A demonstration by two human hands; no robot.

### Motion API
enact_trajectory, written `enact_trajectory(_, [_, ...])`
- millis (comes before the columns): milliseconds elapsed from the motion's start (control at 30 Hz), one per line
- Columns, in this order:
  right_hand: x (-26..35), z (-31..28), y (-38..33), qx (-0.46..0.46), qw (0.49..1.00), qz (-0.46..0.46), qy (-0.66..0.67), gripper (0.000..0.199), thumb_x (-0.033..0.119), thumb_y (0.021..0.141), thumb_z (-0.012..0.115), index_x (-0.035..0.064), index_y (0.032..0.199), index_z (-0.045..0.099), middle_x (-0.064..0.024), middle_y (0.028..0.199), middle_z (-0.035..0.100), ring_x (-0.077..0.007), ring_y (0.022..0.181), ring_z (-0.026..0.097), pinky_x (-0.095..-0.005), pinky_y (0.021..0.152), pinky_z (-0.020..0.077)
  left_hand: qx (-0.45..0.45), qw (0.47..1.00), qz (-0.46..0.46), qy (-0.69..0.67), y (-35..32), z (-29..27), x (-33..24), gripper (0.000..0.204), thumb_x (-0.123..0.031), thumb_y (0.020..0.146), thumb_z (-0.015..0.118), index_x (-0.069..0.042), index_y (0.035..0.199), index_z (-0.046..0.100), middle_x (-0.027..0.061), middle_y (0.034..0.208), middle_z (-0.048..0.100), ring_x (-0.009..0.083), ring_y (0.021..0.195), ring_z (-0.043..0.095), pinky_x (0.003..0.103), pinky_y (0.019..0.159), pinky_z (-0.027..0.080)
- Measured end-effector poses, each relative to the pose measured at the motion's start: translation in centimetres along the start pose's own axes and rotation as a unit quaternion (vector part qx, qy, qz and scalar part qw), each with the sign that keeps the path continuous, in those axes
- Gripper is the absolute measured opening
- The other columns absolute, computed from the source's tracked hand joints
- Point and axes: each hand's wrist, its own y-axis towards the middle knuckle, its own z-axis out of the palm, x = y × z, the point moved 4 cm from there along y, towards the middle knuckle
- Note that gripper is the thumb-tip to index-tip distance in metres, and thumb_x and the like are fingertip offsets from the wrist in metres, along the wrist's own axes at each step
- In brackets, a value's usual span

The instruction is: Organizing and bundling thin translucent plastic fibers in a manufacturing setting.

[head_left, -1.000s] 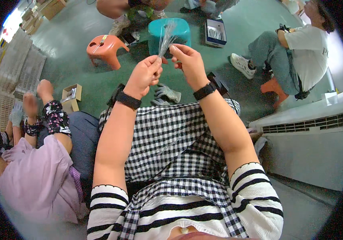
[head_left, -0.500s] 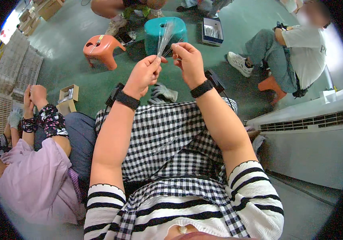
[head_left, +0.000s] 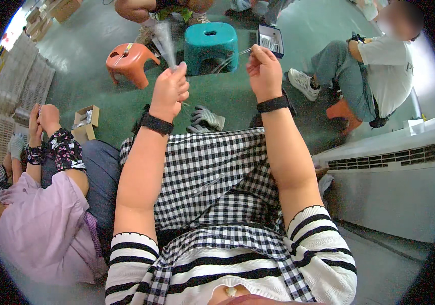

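Left hand raised, fingers clenched on a fanned bundle of thin clear strands rising above the knuckles; right hand raised alongside, fingertips pinching a few strands that trail leftward. Likely fault: the slippery strands slide from either pinch, or tangle between the hands

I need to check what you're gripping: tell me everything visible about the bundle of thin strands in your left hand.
The bundle of thin strands looks clear or silvery, like fine plastic or wire filaments; the material cannot be told for sure. It is pinched at its lower end in the closed left hand and fans upward and slightly left, standing nearly upright in front of the orange stool and teal stool. A few loose strands arc toward the right hand, which seems to pinch their ends. Nothing else touches it.
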Motion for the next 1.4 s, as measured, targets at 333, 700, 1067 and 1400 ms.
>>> enact_trajectory(333, [-4.5,3.8,-3.5,0.158,0.968,0.107,-0.161,0.012,0.015,0.081,0.064,0.004,0.082,0.061,0.0025,0.067,0.055,-0.0057,0.058,0.048,-0.0203,0.054,0.0381,-0.007,0.996,-0.045,0.076,-0.4,1.6,0.1,0.02,-0.029,0.084,0.062,-0.009,0.085,0.06,-0.0019,0.078,0.057,0.0041,0.053,0.041,0.015,0.041,0.024])
enact_trajectory(700, [-4.7,4.6,-4.3,0.15,0.973,0.095,-0.144,0.013,0.013,0.082,0.062,0.0027,0.09,0.061,0.0011,0.074,0.058,-0.0068,0.062,0.052,-0.0199,0.056,0.042,0.053,0.992,-0.038,0.111,-0.5,1.1,0.8,0.013,-0.023,0.085,0.06,-0.01,0.081,0.057,-0.004,0.068,0.056,0.0024,0.053,0.049,0.013,0.042,0.031])
enact_trajectory(1067, [-4.4,4.4,-4.1,0.16,0.97,0.153,-0.101,0.013,0.015,0.081,0.064,0.0051,0.088,0.06,0.0003,0.076,0.059,-0.0081,0.064,0.054,-0.0213,0.057,0.0425,0.056,0.992,-0.07,0.088,-1.2,1.9,0.6,0.014,-0.023,0.086,0.059,-0.01,0.081,0.058,-0.0022,0.068,0.058,0.0018,0.051,0.048,0.013,0.044,0.035])
enact_trajectory(1400, [-3.5,5.0,-3.9,0.161,0.975,-0.005,-0.153,0.027,0.01,0.082,0.063,0.0031,0.107,0.058,-0.0003,0.082,0.058,-0.0072,0.067,0.053,-0.0193,0.059,0.0427,0.112,0.983,-0.083,0.118,-0.8,1.7,0.7,0.016,-0.024,0.087,0.057,-0.008,0.085,0.056,-0.0048,0.065,0.054,0.0019,0.05,0.046,0.014,0.042,0.033])
